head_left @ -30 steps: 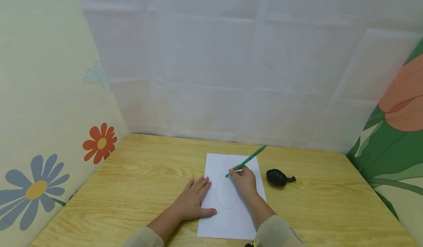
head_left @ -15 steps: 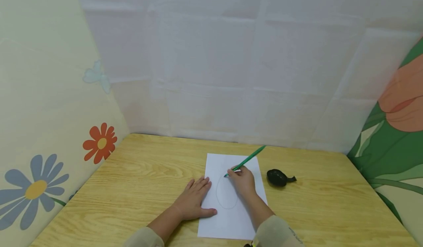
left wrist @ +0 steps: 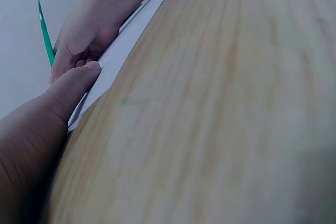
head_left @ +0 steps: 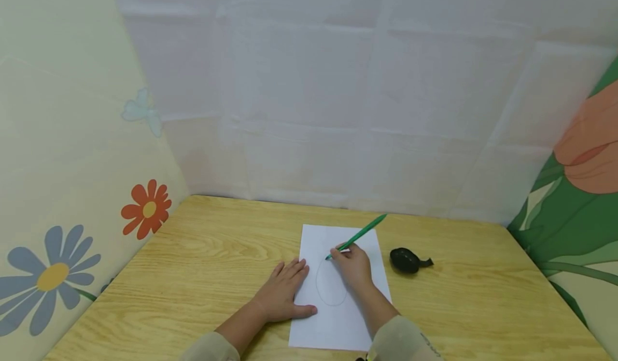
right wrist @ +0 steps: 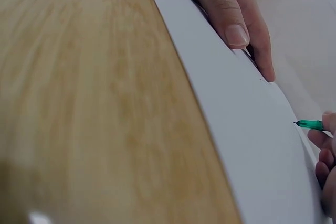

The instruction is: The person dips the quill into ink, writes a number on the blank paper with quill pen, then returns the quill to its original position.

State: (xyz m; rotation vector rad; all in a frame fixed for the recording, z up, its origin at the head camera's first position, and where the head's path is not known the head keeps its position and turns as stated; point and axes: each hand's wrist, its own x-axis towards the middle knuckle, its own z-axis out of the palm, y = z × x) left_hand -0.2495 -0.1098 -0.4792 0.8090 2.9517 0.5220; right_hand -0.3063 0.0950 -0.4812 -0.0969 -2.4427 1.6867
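A sheet of white paper (head_left: 314, 331) lies on the wooden table, with a thin oval outline (head_left: 317, 291) drawn on it. My right hand (head_left: 356, 267) pinches a green pen (head_left: 362, 233) between thumb and fingers, its tip at the upper left of the oval. In the right wrist view the dark tip of the pen (right wrist: 310, 124) meets the paper (right wrist: 226, 103). My left hand (head_left: 284, 294) lies flat with fingers spread over the sheet's left edge, its thumb on the paper. The left wrist view shows the left thumb (left wrist: 73, 85) near the right hand (left wrist: 86, 43).
A glossy black pear-shaped object (head_left: 405, 260) with a short narrow neck lies right of the paper on the table (head_left: 217, 253). A white cloth wall (head_left: 299, 109) stands behind the table. Flower-printed panels (head_left: 72, 162) flank both sides. A small dark item (head_left: 361, 358) shows at the bottom edge.
The pen tip and right hand have shifted slightly left and down along the top of the oval. My left hand and the black object stay in place.
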